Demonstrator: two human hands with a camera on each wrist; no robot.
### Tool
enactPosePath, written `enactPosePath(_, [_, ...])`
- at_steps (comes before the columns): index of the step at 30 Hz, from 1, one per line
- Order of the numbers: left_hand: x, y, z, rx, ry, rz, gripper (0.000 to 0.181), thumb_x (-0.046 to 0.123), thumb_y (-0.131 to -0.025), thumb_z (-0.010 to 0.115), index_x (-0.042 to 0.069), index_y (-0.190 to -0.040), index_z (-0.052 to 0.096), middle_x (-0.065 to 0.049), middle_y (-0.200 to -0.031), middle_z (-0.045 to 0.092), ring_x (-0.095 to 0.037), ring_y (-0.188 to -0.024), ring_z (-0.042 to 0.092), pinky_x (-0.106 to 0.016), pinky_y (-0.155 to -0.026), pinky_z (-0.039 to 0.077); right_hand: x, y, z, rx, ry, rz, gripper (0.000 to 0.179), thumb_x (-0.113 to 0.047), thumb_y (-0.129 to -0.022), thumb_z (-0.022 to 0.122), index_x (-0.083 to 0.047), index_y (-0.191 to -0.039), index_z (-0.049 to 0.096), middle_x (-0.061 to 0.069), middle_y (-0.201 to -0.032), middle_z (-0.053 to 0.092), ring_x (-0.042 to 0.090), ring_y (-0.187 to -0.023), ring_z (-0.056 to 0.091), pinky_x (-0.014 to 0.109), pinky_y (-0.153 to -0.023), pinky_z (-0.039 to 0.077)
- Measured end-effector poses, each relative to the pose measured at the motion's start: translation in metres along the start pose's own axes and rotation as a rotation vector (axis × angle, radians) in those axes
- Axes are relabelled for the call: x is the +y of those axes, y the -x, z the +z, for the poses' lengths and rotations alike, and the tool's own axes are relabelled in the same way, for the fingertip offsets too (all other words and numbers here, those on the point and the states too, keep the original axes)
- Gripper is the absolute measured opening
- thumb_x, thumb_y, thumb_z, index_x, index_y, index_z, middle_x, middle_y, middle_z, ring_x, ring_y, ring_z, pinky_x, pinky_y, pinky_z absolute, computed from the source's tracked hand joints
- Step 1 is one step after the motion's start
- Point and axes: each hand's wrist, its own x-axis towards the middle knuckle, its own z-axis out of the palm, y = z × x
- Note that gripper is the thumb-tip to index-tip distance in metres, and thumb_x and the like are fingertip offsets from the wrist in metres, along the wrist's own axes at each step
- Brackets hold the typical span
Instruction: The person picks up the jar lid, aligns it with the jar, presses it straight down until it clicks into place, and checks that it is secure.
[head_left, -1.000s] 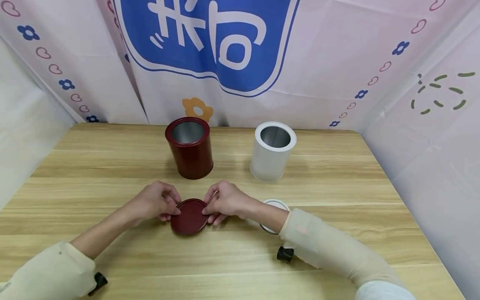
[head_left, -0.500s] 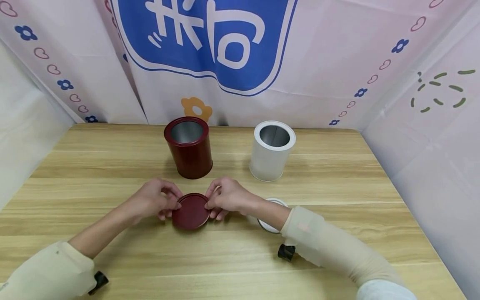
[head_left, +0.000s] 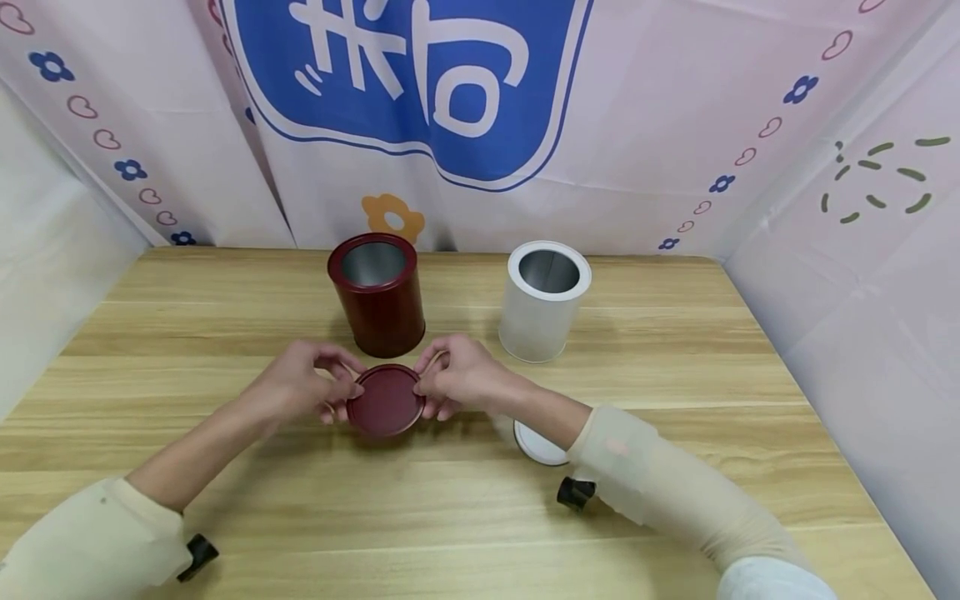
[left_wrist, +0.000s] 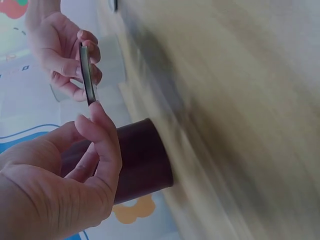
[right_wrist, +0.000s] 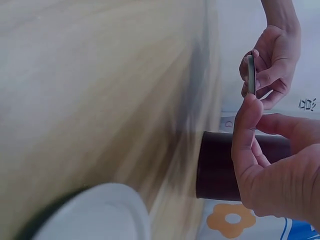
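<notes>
Between both hands a dark red round lid [head_left: 386, 401] is held above the table, in front of the dark red can. My left hand [head_left: 303, 383] pinches its left edge, and my right hand [head_left: 465, 379] pinches its right edge. Both wrist views show the lid edge-on, as a thin disc [left_wrist: 87, 75] clear of the wood. The open dark red can [head_left: 382, 312] stands upright just behind the lid. To its right is an open white can [head_left: 542, 321], also upright. A white lid [head_left: 542, 446] lies on the table, partly hidden under my right forearm.
The wooden table [head_left: 450, 517] carries both cans towards its back edge. A printed white cloth [head_left: 637, 150] hangs right behind them, and more cloth closes off the left and right sides. In the right wrist view the white lid [right_wrist: 100, 217] appears near the bottom.
Both hands have lifted the dark red lid off the table and moved it slightly forward, closer to the dark red can. The cans stay where they were.
</notes>
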Motion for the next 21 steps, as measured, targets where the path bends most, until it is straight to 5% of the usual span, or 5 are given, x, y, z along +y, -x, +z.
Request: enactPosePath(21, [0.049, 0.011, -0.026, 0.079, -0.017, 0.114, 0.031, -0.003, -0.096, 0.065, -0.015, -0.124, 0.061, -0.008, -0.085, 0.066, -0.016, -0.063, 0.068, -0.029, -0.054, 0.059, -0.051, 0.007, -0.012, 0.07, 0.028, -0.155, 0.013, 0.007, -0.093, 0.065, 0.005, -0.106, 0.061, 0.011, -0.084, 0.06, 0.02, -0.059, 0.069, 0.029, -0.052, 0.059])
